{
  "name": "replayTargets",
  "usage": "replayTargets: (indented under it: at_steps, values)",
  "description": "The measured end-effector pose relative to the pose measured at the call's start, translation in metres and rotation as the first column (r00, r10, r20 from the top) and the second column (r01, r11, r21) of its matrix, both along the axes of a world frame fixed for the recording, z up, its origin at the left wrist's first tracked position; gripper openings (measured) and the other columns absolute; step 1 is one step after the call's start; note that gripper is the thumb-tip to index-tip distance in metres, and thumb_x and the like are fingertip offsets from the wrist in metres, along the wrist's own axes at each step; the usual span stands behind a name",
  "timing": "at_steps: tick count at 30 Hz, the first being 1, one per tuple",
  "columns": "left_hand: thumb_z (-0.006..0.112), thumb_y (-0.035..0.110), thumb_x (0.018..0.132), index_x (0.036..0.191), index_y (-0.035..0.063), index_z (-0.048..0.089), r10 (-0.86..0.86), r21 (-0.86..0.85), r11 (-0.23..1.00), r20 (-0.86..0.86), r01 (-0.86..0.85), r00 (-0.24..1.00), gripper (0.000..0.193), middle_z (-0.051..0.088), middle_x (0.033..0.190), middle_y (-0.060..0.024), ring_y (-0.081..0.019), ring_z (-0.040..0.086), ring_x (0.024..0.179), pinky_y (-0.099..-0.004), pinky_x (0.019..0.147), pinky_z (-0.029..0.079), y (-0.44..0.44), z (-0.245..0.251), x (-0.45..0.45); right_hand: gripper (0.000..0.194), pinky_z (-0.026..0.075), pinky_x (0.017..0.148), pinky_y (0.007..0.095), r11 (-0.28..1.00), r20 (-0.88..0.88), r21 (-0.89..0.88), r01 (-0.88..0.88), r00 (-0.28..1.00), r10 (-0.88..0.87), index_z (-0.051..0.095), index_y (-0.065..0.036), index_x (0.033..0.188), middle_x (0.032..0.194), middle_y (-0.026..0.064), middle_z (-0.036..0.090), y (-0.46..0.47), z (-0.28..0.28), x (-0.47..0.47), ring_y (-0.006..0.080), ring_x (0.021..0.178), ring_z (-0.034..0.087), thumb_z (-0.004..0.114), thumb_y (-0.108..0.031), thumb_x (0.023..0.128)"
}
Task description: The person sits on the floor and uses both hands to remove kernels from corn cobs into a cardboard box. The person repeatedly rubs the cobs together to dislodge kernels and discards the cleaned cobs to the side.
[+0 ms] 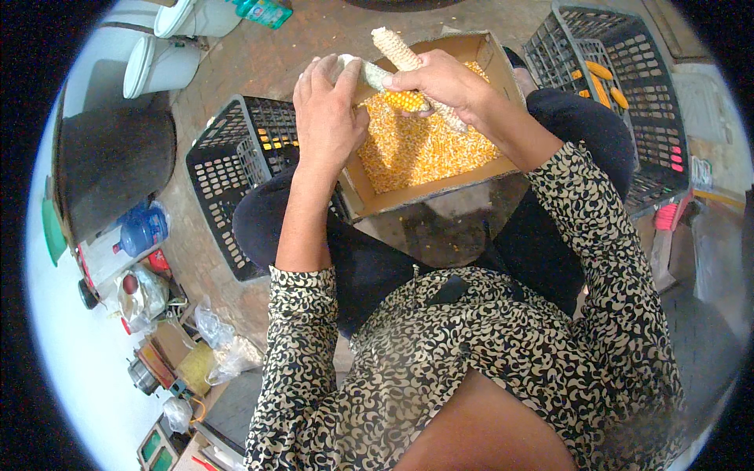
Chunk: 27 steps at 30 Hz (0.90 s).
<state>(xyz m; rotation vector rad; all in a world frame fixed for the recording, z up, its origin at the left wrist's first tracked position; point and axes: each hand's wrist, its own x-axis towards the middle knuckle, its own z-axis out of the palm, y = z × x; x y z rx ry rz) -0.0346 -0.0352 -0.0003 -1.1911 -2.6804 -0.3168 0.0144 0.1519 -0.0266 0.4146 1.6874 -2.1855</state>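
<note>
Over a cardboard box (436, 193) holding loose yellow corn kernels (430, 153), both hands are at work on corn. My left hand (330, 100) grips the left end of a partly shelled corn cob (372, 75), pale and bare there. Yellow kernels remain on its right end, beside my right hand (442, 82). That hand is closed around a bare corn cob (396, 48), which slants from upper left to lower right and crosses the partly shelled cob. My right thumb lies over the place where the two cobs meet. The fingers under the cobs are partly hidden.
A black plastic crate (221, 182) stands left of the box, with some yellow showing through its slots. Another crate (654, 118) at the right holds several yellow corn ears (599, 70). White lidded buckets (168, 65) stand upper left. My knees flank the box.
</note>
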Motion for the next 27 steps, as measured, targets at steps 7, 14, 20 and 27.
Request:
replayTargets:
  at_steps: [7,14,20,27]
  values:
    - [0.06,0.009,0.078,0.106,0.0074,0.061,-0.212,-0.183,0.96,0.016,0.212,0.977,0.029,0.063,0.101,-0.0122,-0.0304,0.059,0.104,-0.0451,0.097,0.042,-0.002,-0.014,-0.005,0.026,0.054,0.053,0.034,0.989,-0.014,0.102,-0.112,0.993,0.114,0.067,0.001,0.089,0.078,0.0055,0.061,-0.006,-0.007,0.002,0.0156,0.066,0.058,0.076,-0.019,0.075]
    - [0.059,0.01,0.078,0.09,0.0071,0.058,-0.19,-0.2,0.961,0.023,0.191,0.981,0.013,0.06,0.088,-0.01,-0.0291,0.06,0.09,-0.0422,0.079,0.047,-0.002,-0.017,0.0,0.029,0.048,0.05,0.0298,0.986,0.035,0.165,0.029,0.999,-0.036,0.067,0.002,0.092,0.076,0.0045,0.064,0.0,-0.013,-0.001,0.0142,0.062,0.059,0.076,-0.02,0.076]
    - [0.067,0.016,0.083,0.096,0.0027,0.059,-0.009,0.007,1.0,0.488,0.007,0.873,0.021,0.065,0.084,-0.0105,-0.0291,0.062,0.078,-0.0398,0.069,0.049,-0.002,-0.019,0.007,0.029,0.05,0.055,0.0256,0.98,0.031,0.172,0.096,0.994,-0.103,0.065,-0.001,0.094,0.081,0.0037,0.064,0.025,-0.02,-0.008,0.0113,0.069,0.061,0.075,-0.025,0.081]
    - [0.067,0.018,0.091,0.107,0.0046,0.062,-0.214,0.239,0.874,0.971,-0.422,0.108,0.021,0.06,0.083,0.0024,-0.0067,0.053,0.068,-0.0219,0.062,0.045,0.004,-0.022,0.021,0.025,0.052,0.066,0.0243,0.959,0.028,-0.205,0.196,0.981,-0.194,0.063,-0.005,0.1,0.089,0.0028,0.065,0.03,-0.021,-0.007,0.01,0.078,0.063,0.07,-0.026,0.089]
